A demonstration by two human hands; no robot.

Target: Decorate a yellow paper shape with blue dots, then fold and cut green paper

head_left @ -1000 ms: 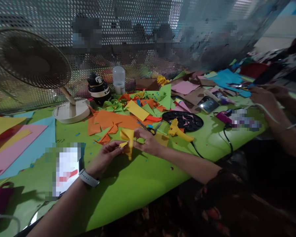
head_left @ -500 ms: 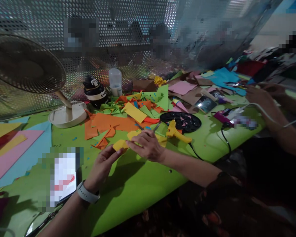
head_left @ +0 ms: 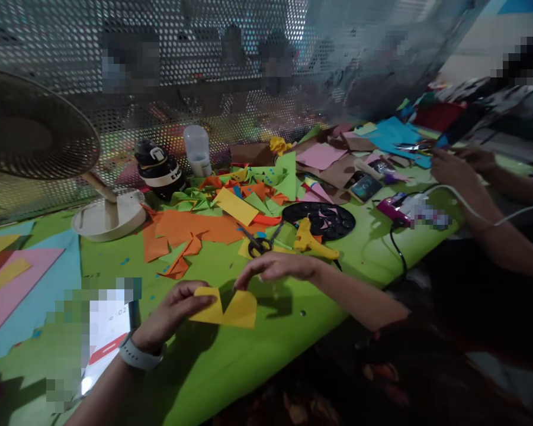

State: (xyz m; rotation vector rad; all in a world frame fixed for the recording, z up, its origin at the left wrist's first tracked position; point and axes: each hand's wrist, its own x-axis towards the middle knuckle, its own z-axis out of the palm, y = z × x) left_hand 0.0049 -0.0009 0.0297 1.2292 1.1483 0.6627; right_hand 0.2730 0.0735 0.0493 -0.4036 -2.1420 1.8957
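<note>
Yellow paper (head_left: 242, 312) is pinched in the left hand (head_left: 175, 310), with the thumb on the front and the fingers tucked behind. The paper has two parts side by side, with a pointy gap between them at the top. It is over the near part of the green table (head_left: 249, 370). The right hand (head_left: 282, 267) reaches in from the other side. One bent finger is at the top edge of the paper, but I cannot tell if it is touching or gripping it.

A pale watch (head_left: 140, 353) is on the left wrist. Near that arm lies a bright phone (head_left: 109, 331). Past the right hand are dark scissors (head_left: 258, 245), and just beside them is a yellow glue gun (head_left: 311, 239). A round black tray (head_left: 352, 223) sits behind the glue gun. Big orange paper (head_left: 190, 226) lies behind the left hand. Farther back stand a black bottle (head_left: 160, 174), a clear bottle (head_left: 197, 151) and a fan (head_left: 109, 216). Far to the right, another person's hand (head_left: 453, 171) is near some blue paper (head_left: 393, 133).
</note>
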